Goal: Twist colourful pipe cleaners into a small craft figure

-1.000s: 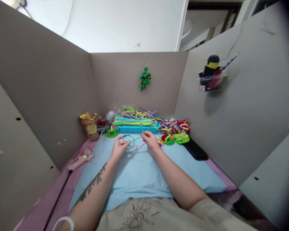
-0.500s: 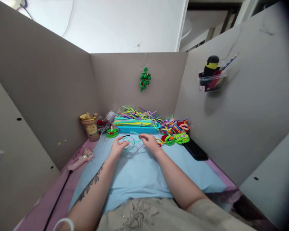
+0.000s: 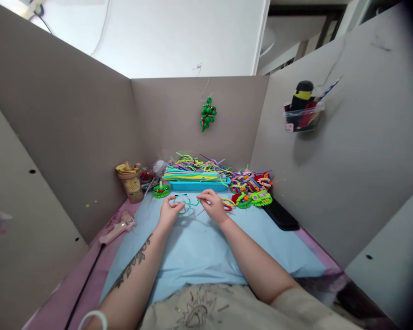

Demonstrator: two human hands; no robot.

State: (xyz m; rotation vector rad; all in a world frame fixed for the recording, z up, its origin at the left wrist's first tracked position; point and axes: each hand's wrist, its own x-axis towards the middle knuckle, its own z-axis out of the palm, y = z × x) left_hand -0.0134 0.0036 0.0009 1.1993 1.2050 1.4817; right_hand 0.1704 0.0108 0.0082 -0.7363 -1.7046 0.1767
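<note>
Head view, the only one. Both hands work a teal pipe cleaner (image 3: 187, 203) over the light blue mat (image 3: 199, 247), at approx 12 o'clock from the person's lap. Left hand (image 3: 168, 213) sits at 9 o'clock of the loop, thumb & forefinger pressed together on the curled end. Right hand (image 3: 211, 206) is at 3 o'clock of it, fingertips pinching the free tail; other fingers curled loosely under.

Judgement on doing this bend well: keep the left pinch right at the crossing pt so the loop can't slip open, & let the right hand feed the tail in short arcs rather than one long pull; the wire core kinks if forced. Work low, just above the mat, so the fuzzy wire doesn't spring away. Watch the tail near the red & yellow rings (image 3: 228, 205) at 3 o'clock of the right hand; it could snag.

Beyond the hands, at 12 o'clock: blue tray (image 3: 197, 185) w/ a heap of mixed pipe cleaners on it. At 11 o'clock a small green figure (image 3: 161, 190) & a tan cup (image 3: 131, 182). Pink glue gun (image 3: 118, 228) at 9 o'clock. Black flat object (image 3: 281, 215) at 3 o'clock.

Writing: none readable. The cup's print & the small tag on the wall-mounted clear holder (image 3: 302, 120) are too blurred.
</note>
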